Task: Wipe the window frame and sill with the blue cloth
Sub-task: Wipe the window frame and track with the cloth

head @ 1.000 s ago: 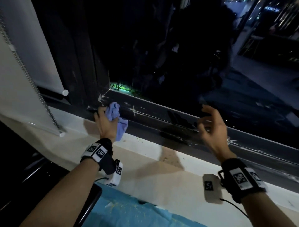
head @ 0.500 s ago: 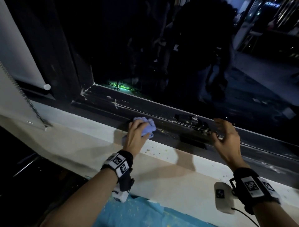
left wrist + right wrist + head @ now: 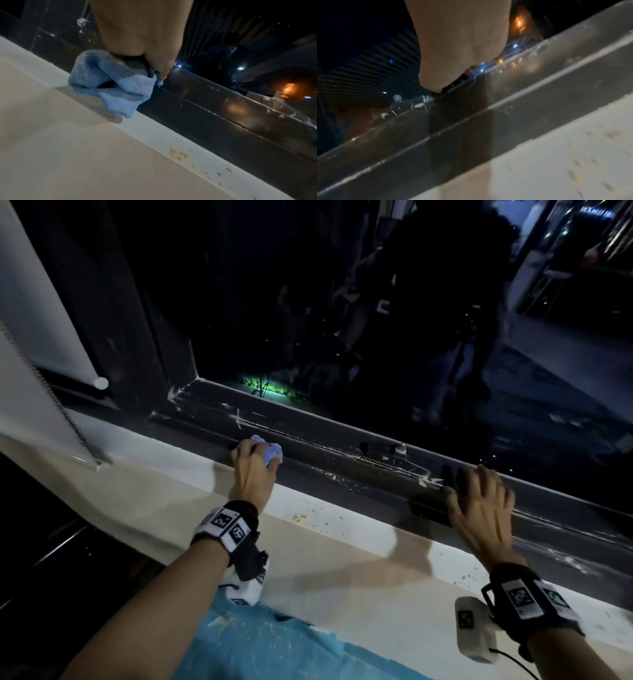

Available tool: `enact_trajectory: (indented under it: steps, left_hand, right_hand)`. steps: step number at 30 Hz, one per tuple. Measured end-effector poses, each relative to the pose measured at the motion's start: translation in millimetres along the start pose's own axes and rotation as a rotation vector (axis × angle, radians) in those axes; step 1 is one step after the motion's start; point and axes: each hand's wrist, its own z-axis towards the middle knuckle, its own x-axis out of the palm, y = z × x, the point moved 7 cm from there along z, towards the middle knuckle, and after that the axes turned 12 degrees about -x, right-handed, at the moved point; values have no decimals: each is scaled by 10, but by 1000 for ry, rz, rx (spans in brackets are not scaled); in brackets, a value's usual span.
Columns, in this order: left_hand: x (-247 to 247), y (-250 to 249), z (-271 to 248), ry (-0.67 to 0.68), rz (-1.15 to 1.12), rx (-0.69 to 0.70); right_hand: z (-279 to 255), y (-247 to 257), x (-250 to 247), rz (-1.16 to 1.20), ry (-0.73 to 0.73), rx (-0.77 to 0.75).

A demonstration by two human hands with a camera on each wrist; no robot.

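Now mid-frame, away from the left corner: crumpled blue microfibre cloth (image 3: 270, 453) bunched in left hand (image 3: 251, 474) fingers, pressed on dark metal window frame (image 3: 342, 470); right hand (image 3: 479, 508) fingers spread, braced on the rail; pale crumbs (image 3: 301, 518) on white sill (image 3: 342, 529) still unwiped.

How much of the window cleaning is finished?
Not much looks done: white smears still streak the dark window frame. In hand: the left hand grips the bunched blue cloth against the frame. Left: yellowish crumbs on the white sill. The right hand rests on the frame.
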Motion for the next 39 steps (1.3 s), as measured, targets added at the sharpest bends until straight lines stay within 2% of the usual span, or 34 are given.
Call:
enact_trajectory:
  steps: [2, 5, 8, 10, 12, 13, 14, 15, 18, 20, 22, 25, 31, 35, 37, 39]
  left_hand:
    - [80, -45, -61, -24, -6, 11]
    - [173, -174, -190, -32, 22, 53]
    - [332, -329, -383, 50, 114, 64]
    - [408, -510, -512, 160, 102, 164]
    - [414, -599, -512, 353, 17, 283]
    - [377, -578, -466, 447, -6, 308]
    - [283, -550, -400, 485, -14, 317]
    - [155, -507, -318, 464, -27, 311]
    - [-239, -333, -105, 210, -123, 190]
    - [-315, -269, -56, 95, -135, 138]
    - [-269, -233, -41, 40, -97, 115]
    - [-114, -211, -111, 1, -96, 97]
    - [297, -345, -422, -32, -37, 188]
    - [513, -627, -693, 43, 18, 296]
    - [609, -723, -810, 81, 167, 355]
    - [625, -708, -835, 104, 260, 280]
  right_hand:
    - [-48, -40, 150, 22, 47, -1]
    - [-66, -25, 206, 27, 30, 2]
    - [-69, 0, 189, 35, 10, -2]
    - [-81, -6, 185, 34, 11, -8]
    - [-88, -13, 184, 32, 22, -18]
    - [-94, -24, 183, 27, 26, -25]
    - [-97, -34, 185, 25, 28, -30]
    - [-98, -42, 184, 26, 29, -33]
    - [-95, -44, 197, 25, 38, -31]
    - [-92, -59, 205, 22, 42, -22]
    - [-87, -80, 216, 21, 51, -19]
    - [-90, -84, 224, 19, 57, -24]
    - [-83, -85, 241, 17, 43, -12]
    - [-76, -74, 253, 11, 39, -4]
    - [-74, -73, 249, 18, 36, -7]
    - [-79, -83, 242, 25, 39, -10]
